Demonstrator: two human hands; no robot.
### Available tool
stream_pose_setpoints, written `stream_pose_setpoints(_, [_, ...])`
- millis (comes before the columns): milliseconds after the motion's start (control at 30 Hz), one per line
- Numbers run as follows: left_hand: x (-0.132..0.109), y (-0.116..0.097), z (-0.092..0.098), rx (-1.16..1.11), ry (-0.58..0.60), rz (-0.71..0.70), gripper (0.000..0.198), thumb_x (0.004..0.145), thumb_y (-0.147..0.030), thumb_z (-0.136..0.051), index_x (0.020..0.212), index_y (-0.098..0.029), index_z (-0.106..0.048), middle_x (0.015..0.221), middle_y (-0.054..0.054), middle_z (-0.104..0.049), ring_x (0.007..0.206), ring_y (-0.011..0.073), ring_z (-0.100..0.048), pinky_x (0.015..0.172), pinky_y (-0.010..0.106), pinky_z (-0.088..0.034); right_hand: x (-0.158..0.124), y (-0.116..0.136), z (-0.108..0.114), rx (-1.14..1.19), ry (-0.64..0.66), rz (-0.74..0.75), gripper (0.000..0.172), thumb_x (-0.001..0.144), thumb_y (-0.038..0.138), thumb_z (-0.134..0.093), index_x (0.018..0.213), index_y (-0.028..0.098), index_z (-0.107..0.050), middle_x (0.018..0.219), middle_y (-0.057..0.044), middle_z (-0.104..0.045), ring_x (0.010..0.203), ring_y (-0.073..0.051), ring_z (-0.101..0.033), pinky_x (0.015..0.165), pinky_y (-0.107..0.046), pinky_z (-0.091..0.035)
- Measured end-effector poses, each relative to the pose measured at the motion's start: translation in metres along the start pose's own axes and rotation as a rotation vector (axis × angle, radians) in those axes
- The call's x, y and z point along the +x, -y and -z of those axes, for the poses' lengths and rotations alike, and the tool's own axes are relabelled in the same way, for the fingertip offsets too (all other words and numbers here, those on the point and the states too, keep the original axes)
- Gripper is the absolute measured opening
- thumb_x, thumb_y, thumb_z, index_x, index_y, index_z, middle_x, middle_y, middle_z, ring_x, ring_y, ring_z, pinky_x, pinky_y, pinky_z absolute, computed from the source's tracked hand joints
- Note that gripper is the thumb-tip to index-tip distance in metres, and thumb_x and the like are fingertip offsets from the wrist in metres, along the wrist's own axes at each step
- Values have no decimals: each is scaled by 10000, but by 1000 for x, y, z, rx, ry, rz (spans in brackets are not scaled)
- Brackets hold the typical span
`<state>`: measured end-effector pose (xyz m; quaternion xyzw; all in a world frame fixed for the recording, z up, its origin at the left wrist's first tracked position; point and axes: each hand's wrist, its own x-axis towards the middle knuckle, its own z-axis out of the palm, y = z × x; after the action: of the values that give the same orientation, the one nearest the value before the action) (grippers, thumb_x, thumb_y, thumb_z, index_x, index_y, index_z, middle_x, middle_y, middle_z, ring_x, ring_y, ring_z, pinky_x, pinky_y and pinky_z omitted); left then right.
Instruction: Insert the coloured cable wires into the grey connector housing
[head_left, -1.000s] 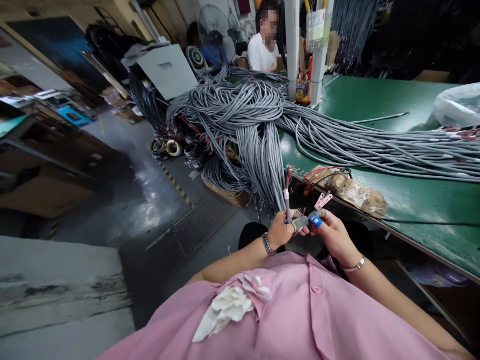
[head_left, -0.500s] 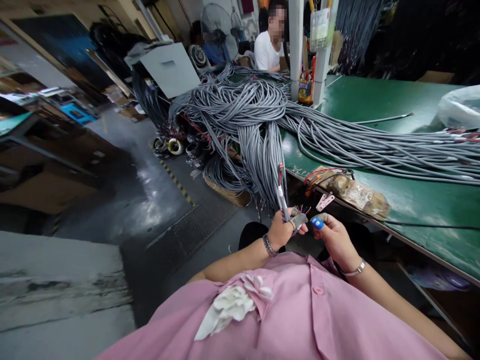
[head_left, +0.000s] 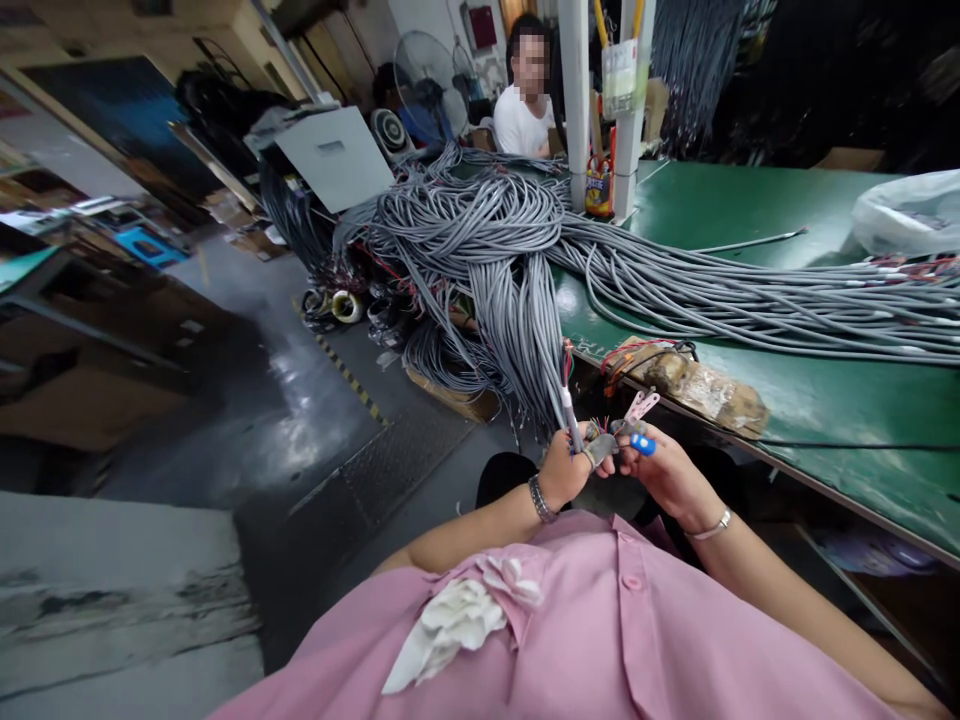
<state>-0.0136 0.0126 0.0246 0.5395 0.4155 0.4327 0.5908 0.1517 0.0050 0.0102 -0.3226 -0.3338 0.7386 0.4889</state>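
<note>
My left hand [head_left: 568, 468] is closed around the end of a grey cable [head_left: 571, 420], with a grey wrap on its thumb. Thin coloured wires [head_left: 598, 428] fan out at its fingertips. More bare coloured wires [head_left: 568, 355] stick up from the cable end above the white band. My right hand [head_left: 664, 470], with blue tape on a finger, is pinched close beside those fingertips. Whatever lies in that pinch is too small to make out. A pink clip [head_left: 642, 405] shows just beyond the right fingers, at the table edge.
A large heap of grey cables [head_left: 480, 215] covers the corner of the green table [head_left: 720, 200] and hangs over its edge. A taped block [head_left: 705, 385] with wires lies at the front edge. A person in white [head_left: 521, 120] sits behind, near a post [head_left: 577, 100].
My right hand has come nearer my left fingertips, and its fingers have turned inward. My left hand still holds the cable. The view has shifted slightly, and the person's head is raised.
</note>
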Motion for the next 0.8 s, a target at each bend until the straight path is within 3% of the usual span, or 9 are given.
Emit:
stream_pose_setpoints(200, [-2, 2, -2, 64, 22, -22, 364, 817, -465, -650, 680, -131, -604, 562, 33, -633, 501, 123, -591, 508, 235, -495, 2, -7, -6, -126, -159, 75, 224, 732, 347, -783, 767, 188, -630, 640, 24, -579, 554, -102, -466, 568, -254, -370])
stream_pose_setpoints(433, [-2, 3, -2, 97, -106, -9, 355, 818, -469, -645, 705, -135, -613, 580, 46, -660, 497, 140, -611, 508, 249, -503, -3, -13, -3, -166, -240, 133, 228, 742, 361, -769, 714, 190, -620, 613, 34, -521, 557, -102, -420, 553, -253, -361])
stream_pose_setpoints(633, [0, 2, -2, 0, -147, 17, 383, 823, -481, -633, 658, -137, -593, 539, 30, -633, 448, 109, -561, 457, 218, -451, -2, -14, 10, -2, -219, 93, 197, 771, 336, -747, 705, 196, -626, 617, 42, -517, 571, -98, -443, 578, -245, -408])
stream_pose_setpoints(800, [4, -6, -7, -135, -107, 41, 370, 775, -470, -688, 645, -139, -585, 491, 4, -586, 416, 98, -518, 436, 220, -417, 14, -1, 23, 238, -200, -22, 386, 777, 582, -672, 824, 200, -694, 786, -21, -651, 646, -123, -548, 612, -261, -491])
